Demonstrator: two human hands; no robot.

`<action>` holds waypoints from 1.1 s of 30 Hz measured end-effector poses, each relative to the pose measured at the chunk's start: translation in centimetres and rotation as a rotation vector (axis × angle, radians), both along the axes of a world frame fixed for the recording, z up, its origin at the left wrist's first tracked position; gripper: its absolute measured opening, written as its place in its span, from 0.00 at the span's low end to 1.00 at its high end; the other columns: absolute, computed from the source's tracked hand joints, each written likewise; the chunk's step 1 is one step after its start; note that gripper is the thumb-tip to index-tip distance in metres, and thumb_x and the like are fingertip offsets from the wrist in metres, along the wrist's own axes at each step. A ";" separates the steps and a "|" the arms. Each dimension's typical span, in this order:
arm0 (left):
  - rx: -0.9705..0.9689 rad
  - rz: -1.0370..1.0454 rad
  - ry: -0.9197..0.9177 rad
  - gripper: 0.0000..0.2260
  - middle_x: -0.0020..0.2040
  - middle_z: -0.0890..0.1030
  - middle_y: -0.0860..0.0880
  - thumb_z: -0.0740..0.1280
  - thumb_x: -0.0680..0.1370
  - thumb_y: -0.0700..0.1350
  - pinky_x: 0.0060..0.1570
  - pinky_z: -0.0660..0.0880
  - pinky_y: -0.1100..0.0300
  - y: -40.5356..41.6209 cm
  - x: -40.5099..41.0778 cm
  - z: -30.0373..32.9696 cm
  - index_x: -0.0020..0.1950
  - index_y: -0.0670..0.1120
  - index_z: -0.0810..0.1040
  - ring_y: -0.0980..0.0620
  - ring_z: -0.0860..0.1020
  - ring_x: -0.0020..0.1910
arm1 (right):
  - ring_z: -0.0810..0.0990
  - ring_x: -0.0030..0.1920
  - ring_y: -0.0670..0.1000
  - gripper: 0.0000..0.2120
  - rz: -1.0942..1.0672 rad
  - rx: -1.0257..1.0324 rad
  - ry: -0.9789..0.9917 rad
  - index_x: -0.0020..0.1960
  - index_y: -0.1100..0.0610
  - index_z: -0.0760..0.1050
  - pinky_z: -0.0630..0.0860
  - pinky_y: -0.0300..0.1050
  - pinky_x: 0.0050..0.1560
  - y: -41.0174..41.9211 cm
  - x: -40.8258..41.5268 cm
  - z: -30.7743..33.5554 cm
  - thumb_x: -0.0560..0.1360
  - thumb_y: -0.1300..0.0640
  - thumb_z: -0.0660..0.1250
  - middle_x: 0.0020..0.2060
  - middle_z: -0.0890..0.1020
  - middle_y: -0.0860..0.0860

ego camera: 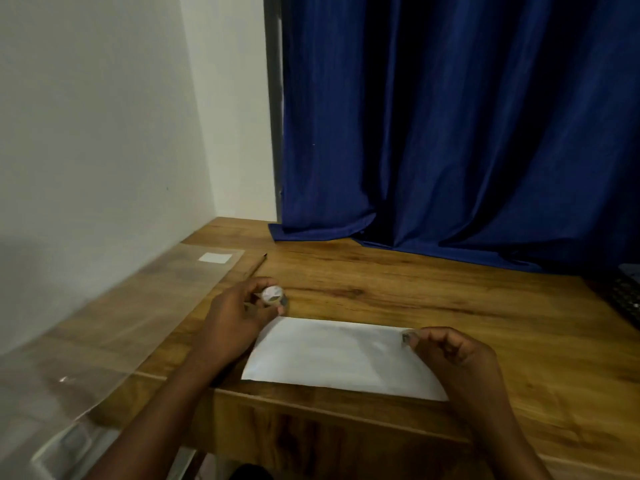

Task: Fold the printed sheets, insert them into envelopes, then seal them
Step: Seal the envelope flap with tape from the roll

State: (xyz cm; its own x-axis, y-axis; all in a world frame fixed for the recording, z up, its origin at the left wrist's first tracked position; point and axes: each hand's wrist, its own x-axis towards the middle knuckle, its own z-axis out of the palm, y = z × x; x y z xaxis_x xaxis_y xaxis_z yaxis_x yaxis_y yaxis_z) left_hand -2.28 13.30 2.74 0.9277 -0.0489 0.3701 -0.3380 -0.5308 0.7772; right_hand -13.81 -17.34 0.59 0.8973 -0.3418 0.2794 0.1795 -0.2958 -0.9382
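A white envelope (pixel 341 356) lies flat near the front edge of the wooden table (pixel 433 289). My left hand (pixel 239 310) grips a small round white object (pixel 272 294), probably a glue stick, just beyond the envelope's far left corner. My right hand (pixel 450 355) has its fingers curled and rests on the envelope's far right corner, pinching it there. No printed sheet shows outside the envelope.
A clear plastic sleeve (pixel 121 317) with a white label lies along the table's left side beside the wall. A pencil (pixel 256 265) lies next to it. A blue curtain (pixel 450 133) drapes onto the table's back edge. A dark object (pixel 627 296) sits at the far right.
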 end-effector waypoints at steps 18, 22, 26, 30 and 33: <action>0.319 -0.120 -0.223 0.23 0.70 0.74 0.57 0.72 0.75 0.60 0.67 0.70 0.55 -4.8 -2.3 0.5 0.69 0.61 0.74 0.60 0.69 0.66 | 0.84 0.43 0.39 0.08 -0.002 0.080 -0.003 0.43 0.44 0.86 0.75 0.42 0.43 -0.6 0.1 0.0 0.75 0.57 0.73 0.42 0.88 0.43; 0.405 -0.398 -0.184 0.24 0.71 0.70 0.62 0.65 0.76 0.66 0.68 0.65 0.59 -10.4 -3.4 -1.0 0.70 0.63 0.71 0.62 0.66 0.69 | 0.86 0.43 0.48 0.05 0.004 0.156 0.060 0.43 0.49 0.87 0.80 0.45 0.41 -0.8 -0.1 0.6 0.75 0.57 0.73 0.41 0.88 0.49; 0.543 -0.377 -0.204 0.24 0.73 0.69 0.61 0.59 0.79 0.68 0.72 0.60 0.56 -12.1 -3.4 -2.9 0.72 0.60 0.72 0.58 0.64 0.71 | 0.87 0.48 0.59 0.05 0.109 0.235 0.189 0.47 0.57 0.87 0.82 0.54 0.53 -2.4 -0.3 2.0 0.75 0.58 0.72 0.45 0.88 0.58; 0.539 -0.363 -0.224 0.27 0.72 0.70 0.61 0.53 0.78 0.69 0.72 0.59 0.58 -12.0 -3.7 -3.5 0.71 0.60 0.73 0.59 0.63 0.71 | 0.87 0.47 0.56 0.06 0.174 0.099 0.285 0.50 0.60 0.85 0.81 0.51 0.55 -4.5 0.4 3.8 0.76 0.58 0.72 0.45 0.88 0.58; 0.558 -0.375 -0.227 0.26 0.73 0.70 0.60 0.53 0.78 0.68 0.73 0.58 0.57 -11.9 -3.7 -3.4 0.72 0.59 0.72 0.58 0.63 0.72 | 0.85 0.42 0.53 0.05 0.245 -0.091 0.310 0.48 0.57 0.86 0.80 0.46 0.46 -5.1 1.9 5.5 0.77 0.58 0.72 0.42 0.87 0.57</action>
